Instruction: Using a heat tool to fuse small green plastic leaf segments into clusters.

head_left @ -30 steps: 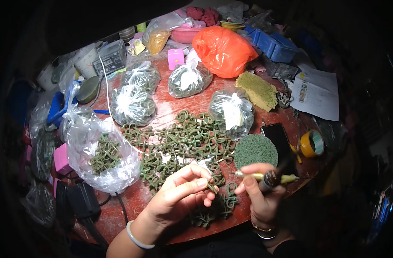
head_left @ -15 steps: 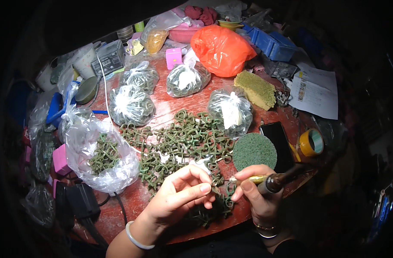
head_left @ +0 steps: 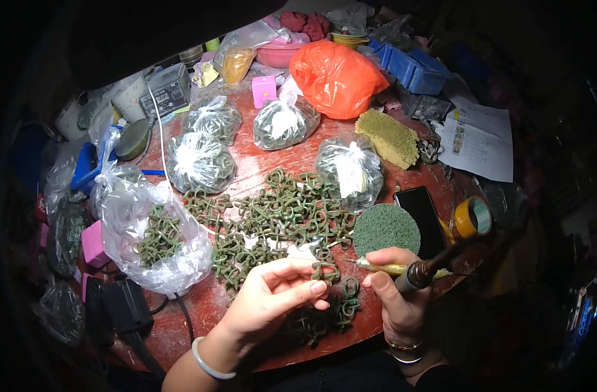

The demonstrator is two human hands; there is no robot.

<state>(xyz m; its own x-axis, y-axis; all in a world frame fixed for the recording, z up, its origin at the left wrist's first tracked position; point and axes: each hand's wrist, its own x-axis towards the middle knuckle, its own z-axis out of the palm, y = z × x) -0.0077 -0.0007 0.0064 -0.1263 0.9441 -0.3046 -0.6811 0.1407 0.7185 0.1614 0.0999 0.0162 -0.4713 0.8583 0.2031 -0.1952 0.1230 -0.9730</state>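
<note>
Head view shows one change since half a second ago: the left hand (head_left: 272, 297) has turned up the small green frame-like piece (head_left: 324, 272), so its outline is now visible. This piece is to the lower left of the round green rough-textured pad (head_left: 387, 230). Thumb and forefinger pinch it; the other fingers curl loosely. Perhaps the turn offers another side to the slim yellowish pen-shaped tool (head_left: 394, 268), whose thin tip points toward it, seemingly apart. Below the pad, the right hand (head_left: 401, 308) is closed around this tool and also around a dark rod-like tool (head_left: 435, 263).

The worn red painted table (head_left: 367, 330) carries a loose heap of similar green pieces (head_left: 292, 206) left of the pad. Above the pad are a knotted clear plastic bag (head_left: 351, 183) and a yellow porous block (head_left: 388, 138); right of it, a black flat phone (head_left: 419, 212) and a yellow tape roll (head_left: 472, 217). Far beyond the pad, the room is dark.
</note>
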